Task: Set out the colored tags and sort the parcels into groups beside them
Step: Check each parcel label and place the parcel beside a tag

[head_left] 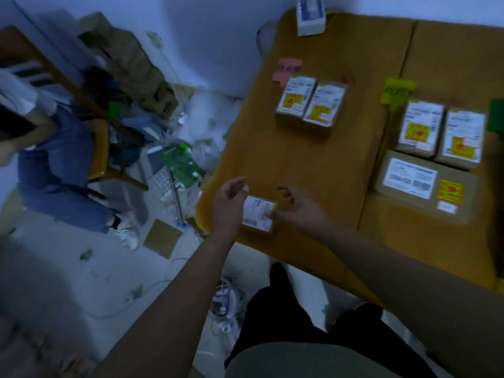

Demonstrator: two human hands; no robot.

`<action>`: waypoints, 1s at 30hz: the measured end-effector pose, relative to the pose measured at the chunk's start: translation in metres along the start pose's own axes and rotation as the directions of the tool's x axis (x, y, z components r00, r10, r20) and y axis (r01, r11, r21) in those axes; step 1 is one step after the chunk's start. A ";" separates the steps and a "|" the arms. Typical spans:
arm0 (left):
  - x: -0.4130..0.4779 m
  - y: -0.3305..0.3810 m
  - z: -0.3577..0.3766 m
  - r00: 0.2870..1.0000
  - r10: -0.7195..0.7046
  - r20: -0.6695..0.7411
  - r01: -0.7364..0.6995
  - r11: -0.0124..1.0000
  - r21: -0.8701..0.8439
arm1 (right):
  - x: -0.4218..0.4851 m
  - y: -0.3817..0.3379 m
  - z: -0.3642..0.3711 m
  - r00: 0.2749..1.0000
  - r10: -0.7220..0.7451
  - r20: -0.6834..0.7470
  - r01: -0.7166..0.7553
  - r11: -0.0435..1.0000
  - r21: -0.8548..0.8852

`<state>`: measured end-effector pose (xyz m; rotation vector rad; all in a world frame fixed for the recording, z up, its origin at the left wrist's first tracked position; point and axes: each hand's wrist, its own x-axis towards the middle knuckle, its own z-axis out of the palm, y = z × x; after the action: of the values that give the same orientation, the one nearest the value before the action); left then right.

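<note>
A small parcel [257,215] lies flat, label up, near the front left corner of the brown tabletop [313,165], its long axis running roughly front to back, tipped slightly to the right at the far end. The left hand [227,199] hovers over its left edge with fingers loosely curled and spread, gripping nothing. The right hand [298,208] is open too, its thumb tip touching the parcel's right edge. Farther back, a pink tag [287,69] sits just behind two upright-lying parcels [311,105] set side by side, long axes pointing away. To the right, a yellow-green tag [396,91] lies beside two more parcels [440,135], with a wider flat parcel [425,185] in front, long axis left to right. A green tag [496,115] shows at the right edge
</note>
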<state>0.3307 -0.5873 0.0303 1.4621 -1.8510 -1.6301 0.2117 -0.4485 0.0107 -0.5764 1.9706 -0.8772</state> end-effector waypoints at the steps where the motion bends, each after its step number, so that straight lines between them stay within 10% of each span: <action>1: 0.008 -0.005 -0.008 1.000 -0.014 -0.023 0.015 1.000 0.023 | 0.006 -0.002 0.011 0.999 -0.003 0.033 0.006 0.996 -0.088; 12: 0.053 -0.035 -0.030 0.994 -0.084 0.071 0.064 0.965 0.254 | 0.031 -0.004 0.045 0.998 0.017 0.063 0.010 0.911 -0.411; 20: 0.048 0.008 -0.036 0.805 -0.180 0.566 0.194 0.980 0.035 | 0.020 -0.074 -0.069 0.920 -0.378 0.101 0.373 0.769 -0.519; 24: 0.042 0.038 -0.020 0.831 -0.098 0.548 0.296 0.912 -0.286 | 0.011 -0.099 -0.103 0.944 -0.255 -0.209 0.266 0.964 0.025; 30: 0.035 0.066 0.001 0.827 -0.024 0.562 0.223 0.931 -0.289 | -0.005 -0.087 -0.107 0.984 -0.118 -0.136 0.164 0.898 0.408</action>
<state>0.2816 -0.6245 0.0723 1.0444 -1.6040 -2.5019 0.1274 -0.4632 0.1186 -0.4291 1.7710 -1.4046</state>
